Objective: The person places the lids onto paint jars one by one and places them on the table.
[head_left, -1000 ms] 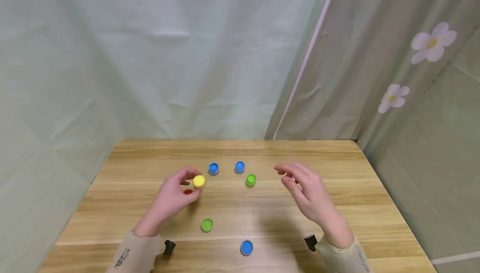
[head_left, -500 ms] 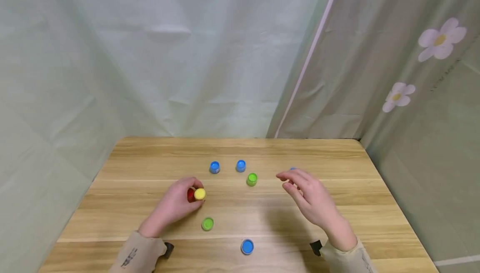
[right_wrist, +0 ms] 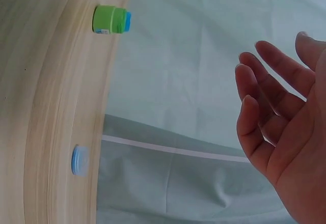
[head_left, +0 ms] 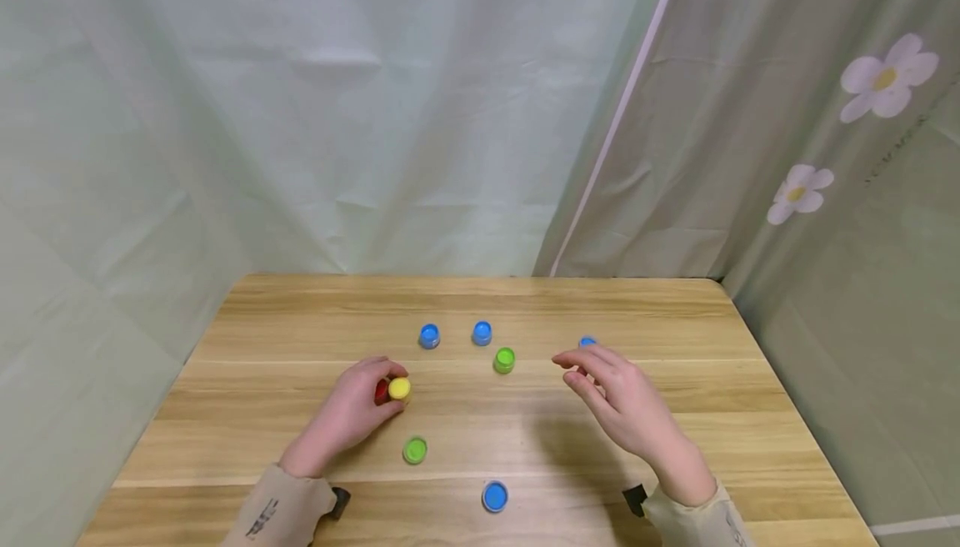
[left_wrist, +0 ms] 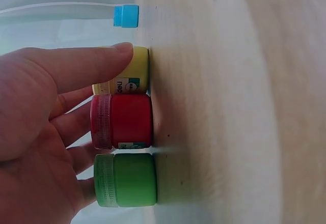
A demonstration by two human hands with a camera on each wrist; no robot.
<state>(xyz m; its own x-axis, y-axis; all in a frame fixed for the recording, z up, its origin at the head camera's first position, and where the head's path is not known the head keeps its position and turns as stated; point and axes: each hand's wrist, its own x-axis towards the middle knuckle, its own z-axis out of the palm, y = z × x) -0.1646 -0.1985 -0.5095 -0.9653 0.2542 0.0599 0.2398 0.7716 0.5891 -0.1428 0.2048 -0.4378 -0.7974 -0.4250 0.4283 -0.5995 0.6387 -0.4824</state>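
Note:
My left hand [head_left: 352,405] holds a small yellow jar [head_left: 400,388] between thumb and fingers. In the left wrist view the thumb lies across the yellow jar [left_wrist: 137,66], its base right at the table. A red jar [left_wrist: 132,122] stands close beside it, partly covered by the hand in the head view. Beyond the red one is a green jar [left_wrist: 135,180] with a clear ridged lid, in front of the fingers. My right hand [head_left: 622,401] hovers over the table's right side, fingers loosely bent and holding nothing. A flat blue disc [right_wrist: 80,160] lies below and beyond it.
Two blue jars [head_left: 430,336] and a green jar [head_left: 505,360] stand toward the back of the wooden table [head_left: 675,313]. Nearer me are a round green piece [head_left: 415,449] and a round blue piece [head_left: 495,496]. A pale curtain [head_left: 405,113] hangs behind the table.
My left hand has lowered the yellow jar toward me, down beside the red jar, and still holds it. The right hand has hardly moved.

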